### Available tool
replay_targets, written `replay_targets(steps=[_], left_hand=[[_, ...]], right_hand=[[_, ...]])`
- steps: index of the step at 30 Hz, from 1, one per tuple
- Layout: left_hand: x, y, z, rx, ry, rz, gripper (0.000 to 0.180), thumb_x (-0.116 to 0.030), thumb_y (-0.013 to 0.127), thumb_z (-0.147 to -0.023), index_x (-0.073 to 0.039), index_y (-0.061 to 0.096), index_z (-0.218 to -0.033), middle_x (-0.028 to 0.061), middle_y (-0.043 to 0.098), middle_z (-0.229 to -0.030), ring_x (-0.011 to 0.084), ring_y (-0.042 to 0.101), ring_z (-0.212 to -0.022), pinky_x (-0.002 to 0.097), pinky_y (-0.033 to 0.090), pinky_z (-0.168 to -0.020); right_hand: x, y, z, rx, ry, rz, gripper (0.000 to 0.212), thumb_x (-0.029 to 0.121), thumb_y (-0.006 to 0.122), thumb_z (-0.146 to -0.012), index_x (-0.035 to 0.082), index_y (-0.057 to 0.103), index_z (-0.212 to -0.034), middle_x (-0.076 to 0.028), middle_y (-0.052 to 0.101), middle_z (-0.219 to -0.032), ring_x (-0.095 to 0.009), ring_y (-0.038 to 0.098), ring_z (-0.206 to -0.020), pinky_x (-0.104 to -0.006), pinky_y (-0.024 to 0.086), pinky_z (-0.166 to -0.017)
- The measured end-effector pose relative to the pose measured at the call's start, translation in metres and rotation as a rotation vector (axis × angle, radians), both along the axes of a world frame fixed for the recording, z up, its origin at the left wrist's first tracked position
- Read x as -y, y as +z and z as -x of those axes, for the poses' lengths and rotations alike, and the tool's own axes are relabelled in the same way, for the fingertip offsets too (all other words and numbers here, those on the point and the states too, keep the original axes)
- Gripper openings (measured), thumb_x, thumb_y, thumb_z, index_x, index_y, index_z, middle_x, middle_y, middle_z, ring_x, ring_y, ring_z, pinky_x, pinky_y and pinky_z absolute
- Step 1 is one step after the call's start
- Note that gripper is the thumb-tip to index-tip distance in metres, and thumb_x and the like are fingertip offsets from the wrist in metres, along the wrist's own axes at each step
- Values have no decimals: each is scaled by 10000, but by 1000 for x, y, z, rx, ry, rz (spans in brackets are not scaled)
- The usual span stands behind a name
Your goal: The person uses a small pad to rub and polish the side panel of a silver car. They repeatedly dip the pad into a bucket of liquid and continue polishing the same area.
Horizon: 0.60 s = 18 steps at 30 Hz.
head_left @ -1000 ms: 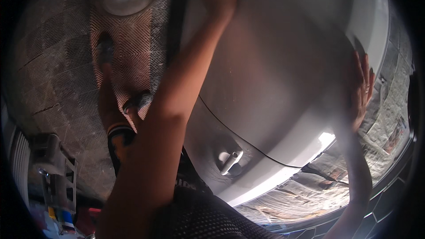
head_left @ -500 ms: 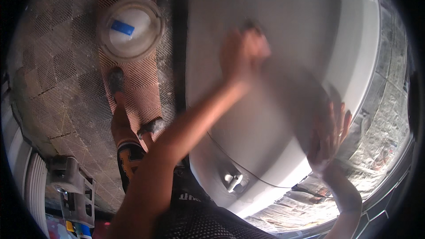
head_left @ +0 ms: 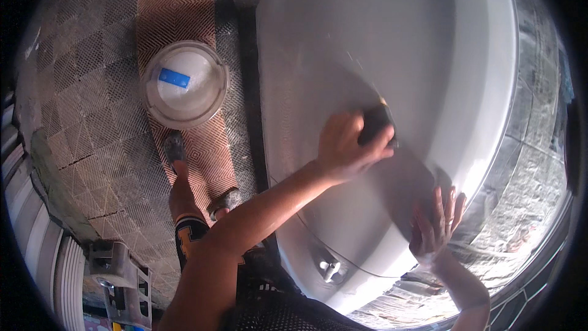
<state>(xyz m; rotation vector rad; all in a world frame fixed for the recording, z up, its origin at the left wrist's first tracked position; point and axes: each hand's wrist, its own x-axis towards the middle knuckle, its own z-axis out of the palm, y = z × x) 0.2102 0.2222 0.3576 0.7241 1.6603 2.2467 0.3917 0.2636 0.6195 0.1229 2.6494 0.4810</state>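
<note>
Left hand: curled round a dark block [head_left: 375, 124], the thumb and fingers bent about its sides; this hand [head_left: 348, 147] is over the middle of the panel, its forearm coming up from the lower left.
Block: small and dark, with a yellowish spot at its upper end; it sits at the surface of the panel, partly covered by the fingers.
Right hand: open, fingers spread and pointing up and away, with nothing visible in its grasp; this hand [head_left: 433, 227] lies against the panel near its right edge, below and to the right of the block.
Panel: a large, smooth, pale grey curved panel [head_left: 367, 12] filling the centre, with a few thin light marks just above the block and the arms' shadows across it.
Seam and handle: a thin dark curved line crosses the near end; beyond it, closer to the body, a pale handle [head_left: 331, 268] sits in a hollow.
Right edge: bright light on the panel's rim, then crinkled, greyish sheeting [head_left: 490, 208] alongside.
Tub: a round, whitish tub [head_left: 184, 122] at left, seen from above, with a blue strip [head_left: 174, 78] within its rim.
Floor: an orange-brown patterned mat [head_left: 174, 0] runs under the tub over grey textured flooring; two grey shoes [head_left: 174, 149] show below the tub.
Lower left: a grey metal frame [head_left: 119, 282] beside pale ridged slats [head_left: 70, 276].
</note>
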Motion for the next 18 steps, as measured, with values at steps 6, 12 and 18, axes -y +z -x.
replay_targets(steps=[6,12,18], left_hand=[[-98,-83,202,137,587,333,197,-217,613,-1023,-52,613,-915,168,609,-701,367,602,-677,472,489,-666],[-78,-30,115,-34,486,121,111,-151,683,-974,-70,619,-934,152,671,-942,318,638,-853,432,502,-768],[-101,-64,208,264,437,227,205,-234,599,-1022,-67,610,-903,172,672,-954,366,620,-824,492,481,-776]], right_hand=[[-5,-3,4,-93,14,67,374,79,642,-931,186,657,-1290,-227,438,-1591,-457,273,-1543,-713,122,-1221],[-2,-6,-2,-56,0,30,373,72,590,-942,171,637,-1299,-235,454,-1576,-455,301,-1532,-703,142,-1224],[-7,-8,7,-116,59,47,324,73,596,-918,166,682,-1216,-209,474,-1573,-432,342,-1522,-694,140,-1228]])
